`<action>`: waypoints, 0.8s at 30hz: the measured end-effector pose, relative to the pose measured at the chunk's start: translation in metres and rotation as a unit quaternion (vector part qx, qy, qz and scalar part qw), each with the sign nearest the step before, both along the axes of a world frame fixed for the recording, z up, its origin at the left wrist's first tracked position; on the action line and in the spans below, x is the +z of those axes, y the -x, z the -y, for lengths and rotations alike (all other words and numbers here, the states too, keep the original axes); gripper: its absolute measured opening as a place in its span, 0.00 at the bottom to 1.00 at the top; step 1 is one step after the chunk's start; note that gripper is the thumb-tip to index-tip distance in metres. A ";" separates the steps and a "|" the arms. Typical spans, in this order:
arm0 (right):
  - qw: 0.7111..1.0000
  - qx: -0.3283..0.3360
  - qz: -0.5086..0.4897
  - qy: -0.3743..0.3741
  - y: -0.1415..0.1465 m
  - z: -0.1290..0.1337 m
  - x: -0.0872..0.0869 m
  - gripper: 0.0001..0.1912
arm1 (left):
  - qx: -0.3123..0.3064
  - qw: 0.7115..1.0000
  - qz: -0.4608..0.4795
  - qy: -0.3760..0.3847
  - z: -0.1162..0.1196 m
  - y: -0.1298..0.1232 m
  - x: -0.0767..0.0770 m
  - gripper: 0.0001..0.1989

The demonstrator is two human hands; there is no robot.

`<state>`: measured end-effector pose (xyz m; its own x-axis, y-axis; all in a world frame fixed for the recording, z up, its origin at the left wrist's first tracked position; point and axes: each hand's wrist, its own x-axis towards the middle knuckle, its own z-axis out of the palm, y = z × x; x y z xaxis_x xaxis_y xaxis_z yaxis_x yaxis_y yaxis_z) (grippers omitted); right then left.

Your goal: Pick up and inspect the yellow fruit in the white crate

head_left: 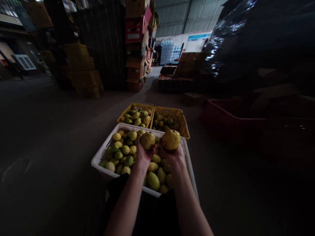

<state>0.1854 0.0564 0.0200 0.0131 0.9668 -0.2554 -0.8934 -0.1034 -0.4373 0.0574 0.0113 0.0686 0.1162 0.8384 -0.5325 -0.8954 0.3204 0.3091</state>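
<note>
My left hand (pixel 144 155) is wrapped round a yellow-green round fruit (pixel 147 140), holding it up above the white crate (pixel 104 172). Close beside it, my right hand (pixel 175 156) grips a slightly larger yellow fruit (pixel 171 140) with a brownish spot at its top. I cannot make out the exact kind of fruit. Both hands are side by side, fingers curled under the fruits. Below them, many green and yellow fruits (pixel 153 181) fill the white crate, and my forearms hide some of them.
Two yellow crates (pixel 182 123) with more fruits stand just beyond the white one. A dark red bin (pixel 221 113) is on the right. Stacked cartons (pixel 134 52) rise behind, with yellowish boxes (pixel 83 73) at left. Plastic-wrapped goods (pixel 221 42) tower at right. The floor is dim.
</note>
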 end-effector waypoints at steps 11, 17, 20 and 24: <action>0.989 -0.007 -0.065 0.134 0.006 0.022 0.046 0.13 | 0.034 0.996 0.057 -0.056 -0.002 -0.002 -0.010 0.15; 0.988 0.009 -0.055 0.145 0.018 0.027 0.048 0.13 | 0.058 0.993 0.078 -0.063 -0.003 -0.001 -0.016 0.12; 0.987 0.017 -0.050 0.149 0.023 0.025 0.043 0.15 | 0.055 0.994 0.061 -0.065 -0.005 -0.002 -0.017 0.12; 0.992 0.009 -0.027 0.125 0.023 0.022 0.036 0.11 | 0.080 0.993 0.052 -0.074 -0.007 -0.004 -0.015 0.12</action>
<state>0.1627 0.0345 0.0564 -0.0234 0.8727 -0.4878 -0.9118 -0.2187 -0.3476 0.0612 0.0180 0.0534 0.0235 0.9185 -0.3947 -0.9607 0.1299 0.2453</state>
